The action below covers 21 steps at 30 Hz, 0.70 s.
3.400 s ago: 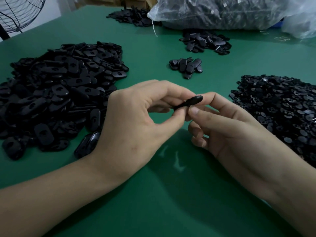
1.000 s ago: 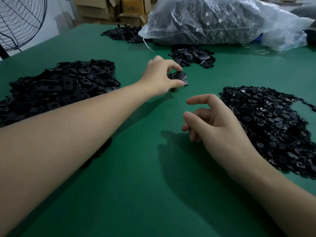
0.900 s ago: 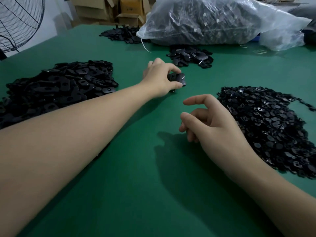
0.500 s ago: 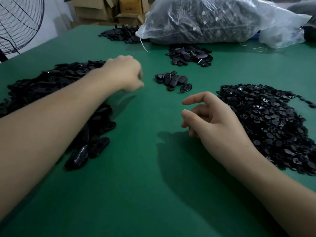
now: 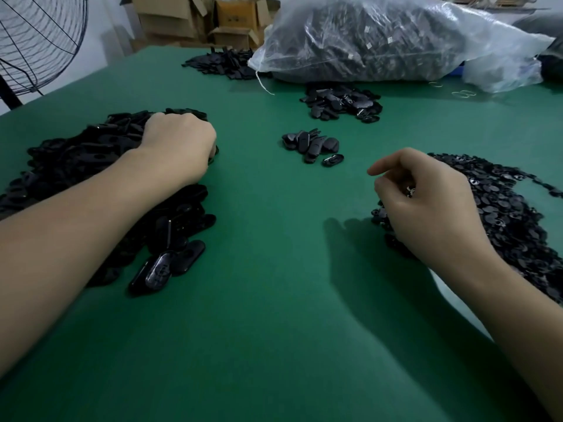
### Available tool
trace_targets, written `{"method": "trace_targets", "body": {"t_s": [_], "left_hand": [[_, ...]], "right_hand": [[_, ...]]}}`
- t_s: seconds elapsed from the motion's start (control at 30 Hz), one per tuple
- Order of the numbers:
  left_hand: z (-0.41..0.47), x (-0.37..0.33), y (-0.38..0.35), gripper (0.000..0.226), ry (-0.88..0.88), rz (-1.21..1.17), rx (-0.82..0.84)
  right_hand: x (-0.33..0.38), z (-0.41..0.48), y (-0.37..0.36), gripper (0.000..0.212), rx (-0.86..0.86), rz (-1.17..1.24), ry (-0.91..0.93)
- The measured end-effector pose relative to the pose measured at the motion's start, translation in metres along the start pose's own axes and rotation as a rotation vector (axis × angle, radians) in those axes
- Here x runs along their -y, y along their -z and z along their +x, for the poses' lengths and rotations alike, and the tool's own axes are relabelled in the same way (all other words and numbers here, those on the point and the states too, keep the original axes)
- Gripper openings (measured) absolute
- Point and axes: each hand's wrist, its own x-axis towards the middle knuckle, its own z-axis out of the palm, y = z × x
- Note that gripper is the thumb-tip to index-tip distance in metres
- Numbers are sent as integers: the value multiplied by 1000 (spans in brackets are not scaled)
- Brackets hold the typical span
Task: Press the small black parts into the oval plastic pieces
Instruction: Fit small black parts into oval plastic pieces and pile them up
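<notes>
A big heap of black oval plastic pieces covers the left of the green table. My left hand lies knuckles-up on the heap's far right edge, fingers curled down around an oval piece there; the fingertips are hidden. On the right spreads a heap of small black parts. My right hand hovers over that heap's left edge, thumb and curled fingers pinching a small black part, index finger sticking out. A little cluster of oval pieces lies between and beyond my hands.
Further back are another pile of oval pieces, a flat pile, and a large clear bag of black parts. Rubber bands lie at the far right. A fan and cardboard boxes stand past the table's edge.
My left hand set a piece at the middle cluster, then swung left onto the oval heap. My right hand shifted right onto the small parts and closed on one.
</notes>
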Motion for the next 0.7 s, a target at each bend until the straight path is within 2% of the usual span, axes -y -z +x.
{"method": "trace_targets", "body": {"t_s": [0.1, 0.23, 0.33, 0.5, 0.6, 0.7], "left_hand": [[-3, 0, -1, 22, 3, -57, -40], [-12, -7, 3, 32, -44, -147, -128], [-27, -23, 8, 36, -128, -327, -220], [-61, -54, 22, 27, -182, -1014, -137], [-81, -65, 21, 24, -167, -1166, -163], [-92, -71, 18, 19, -139, -1312, -74]], "right_hand": [[-2, 0, 1, 15, -12, -286, 56], [-1, 0, 2, 34, 84, -566, 0], [1, -1, 4, 32, 120, -609, -6], [5, 0, 10, 24, 170, -687, -5], [7, -1, 11, 23, 198, -722, -2], [8, -2, 11, 17, 184, -716, 21]]}}
